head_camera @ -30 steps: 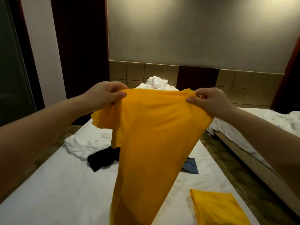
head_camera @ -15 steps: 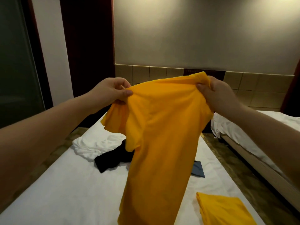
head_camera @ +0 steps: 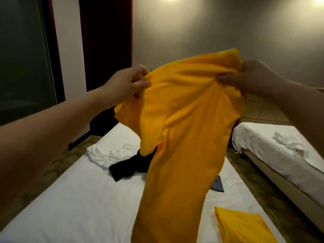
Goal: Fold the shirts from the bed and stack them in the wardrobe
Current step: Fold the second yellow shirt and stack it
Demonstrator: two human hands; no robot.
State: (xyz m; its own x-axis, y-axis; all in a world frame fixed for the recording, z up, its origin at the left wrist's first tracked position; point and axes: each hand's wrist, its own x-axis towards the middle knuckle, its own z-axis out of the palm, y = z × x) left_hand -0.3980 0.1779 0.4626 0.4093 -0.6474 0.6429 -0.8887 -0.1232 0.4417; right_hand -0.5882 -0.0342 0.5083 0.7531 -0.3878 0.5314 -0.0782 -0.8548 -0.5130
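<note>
While held up in the air over the white-sheeted bed (head_camera: 70, 207), pinched at both ends of its top edge: loose yellow-orange fabric shirt (head_camera: 184, 137), bunched and creased along the top, drooping long and narrow toward the mattress, lower end cut off by the frame's bottom edge. Gripped on one side by the left hand (head_camera: 128, 85), thumb over curled fingers, cloth nipped between them. Gripped on the other by the right hand (head_camera: 252, 79), set slightly higher, fingers curled into a gathered fold; blurred, so exact finger positions hard to tell. Lying flat on the near right corner of the same bed: a second yellow-orange shirt (head_camera: 240, 225), folded into a rectangle. Farther up the mattress, behind the hanging cloth: a crumpled black garment (head_camera: 128, 168), touching a rumpled white garment (head_camera: 108, 153) on its left. Peeking out to the right of the hanging shirt: a corner of flat blue-grey fabric (head_camera: 218, 185). Across a strip of floor, a second white-sheeted bed (head_camera: 280, 155) with crumpled white cloth (head_camera: 287, 142) on top.
</note>
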